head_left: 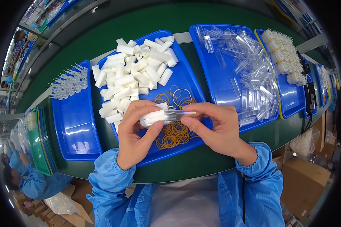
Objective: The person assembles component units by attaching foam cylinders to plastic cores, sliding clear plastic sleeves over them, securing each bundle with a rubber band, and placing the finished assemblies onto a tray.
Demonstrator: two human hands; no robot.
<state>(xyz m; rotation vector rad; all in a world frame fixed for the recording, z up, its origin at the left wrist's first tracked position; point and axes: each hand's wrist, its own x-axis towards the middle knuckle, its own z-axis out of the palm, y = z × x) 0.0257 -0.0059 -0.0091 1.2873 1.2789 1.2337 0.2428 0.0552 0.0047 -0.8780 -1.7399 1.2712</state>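
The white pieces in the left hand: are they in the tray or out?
Out: the left hand grips the white pieces above the blue tray and its rubber bands.

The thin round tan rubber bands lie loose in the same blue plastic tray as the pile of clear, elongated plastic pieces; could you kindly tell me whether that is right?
Not quite: the thin round tan rubber bands do lie loose in a blue plastic tray, but it is the one with the pile of white foam-like cylinders, as the head view shows.
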